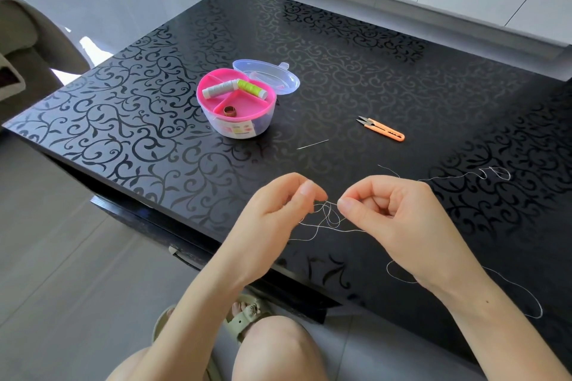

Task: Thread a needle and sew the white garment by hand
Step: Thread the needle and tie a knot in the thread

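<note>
Both hands pinch the thread (349, 230): my left hand (278, 207) holds it between thumb and forefinger, and my right hand (390, 210) nips it just opposite, its other fingers curled in. Between them the thread hangs in a small tangle of loops. The rest trails over the table (371, 56) to the right and back past my right wrist. It is thin, limp and near weightless, so I judge it will knot if pulled hard. Better to take it close to the free end, where a short stub is stiff enough to aim. The needle (312, 144) lies apart on the table, between the box (235, 130) and my hands. It looks stiff, slick and sharp, so I would lift it by mid-shaft. Snips (382, 129) lie to its right. No garment shows.
</note>
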The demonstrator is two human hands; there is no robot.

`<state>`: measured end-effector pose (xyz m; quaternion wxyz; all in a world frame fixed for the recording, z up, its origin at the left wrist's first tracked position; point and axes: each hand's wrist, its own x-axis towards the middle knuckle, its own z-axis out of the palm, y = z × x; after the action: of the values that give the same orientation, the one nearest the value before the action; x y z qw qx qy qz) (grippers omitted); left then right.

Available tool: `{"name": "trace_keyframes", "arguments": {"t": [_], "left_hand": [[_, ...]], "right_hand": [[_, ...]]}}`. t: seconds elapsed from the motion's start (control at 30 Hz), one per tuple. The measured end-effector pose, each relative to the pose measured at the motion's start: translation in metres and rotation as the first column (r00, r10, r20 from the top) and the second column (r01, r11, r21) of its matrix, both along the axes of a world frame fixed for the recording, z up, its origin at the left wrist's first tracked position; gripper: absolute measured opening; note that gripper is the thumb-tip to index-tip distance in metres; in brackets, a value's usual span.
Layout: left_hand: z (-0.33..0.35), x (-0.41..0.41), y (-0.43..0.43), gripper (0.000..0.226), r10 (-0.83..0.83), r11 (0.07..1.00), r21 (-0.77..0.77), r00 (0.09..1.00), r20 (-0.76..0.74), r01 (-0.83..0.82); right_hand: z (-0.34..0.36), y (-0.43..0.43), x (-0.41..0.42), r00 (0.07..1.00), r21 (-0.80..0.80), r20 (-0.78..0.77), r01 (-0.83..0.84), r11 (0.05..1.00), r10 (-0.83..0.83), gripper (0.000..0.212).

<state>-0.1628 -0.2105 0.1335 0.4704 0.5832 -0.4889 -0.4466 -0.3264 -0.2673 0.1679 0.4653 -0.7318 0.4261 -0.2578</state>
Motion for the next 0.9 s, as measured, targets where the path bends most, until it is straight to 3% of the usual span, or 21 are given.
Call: {"name": "trace_keyframes", "arguments": {"t": [0.2,0.43,0.57,0.7,0.8,0.9], "left_hand": [[0.006,-0.007,-0.002,0.060,0.110,0.994,0.001,0.993,0.052,-0.110],[0.008,-0.017,-0.003,0.059,0.045,0.999,0.002,0.999,0.030,-0.046],[0.004,-0.010,-0.009,0.058,0.204,0.978,0.031,0.978,0.043,-0.205],[-0.008,0.010,-0.049,0.030,0.321,0.940,-0.022,0.865,0.386,-0.340],[-0.025,0.023,-0.099,0.016,0.269,0.957,-0.086,0.737,0.620,-0.277],[-0.040,0.025,-0.138,0.019,0.164,0.984,-0.088,0.626,0.763,-0.152]], "right_hand": [[0.000,-0.001,-0.001,0.999,0.065,0.052,-0.018,0.998,0.014,0.014],[-0.002,-0.003,-0.002,0.998,0.063,0.047,-0.051,0.997,0.048,0.014],[-0.006,-0.006,-0.003,0.992,0.122,0.123,-0.015,0.992,0.000,0.009],[-0.018,-0.019,-0.004,0.959,0.324,0.249,0.048,0.945,-0.134,0.012],[-0.028,-0.033,-0.004,0.917,0.499,0.320,0.050,0.865,-0.238,0.012],[-0.038,-0.045,-0.004,0.874,0.613,0.342,0.070,0.787,-0.344,0.023]]}}
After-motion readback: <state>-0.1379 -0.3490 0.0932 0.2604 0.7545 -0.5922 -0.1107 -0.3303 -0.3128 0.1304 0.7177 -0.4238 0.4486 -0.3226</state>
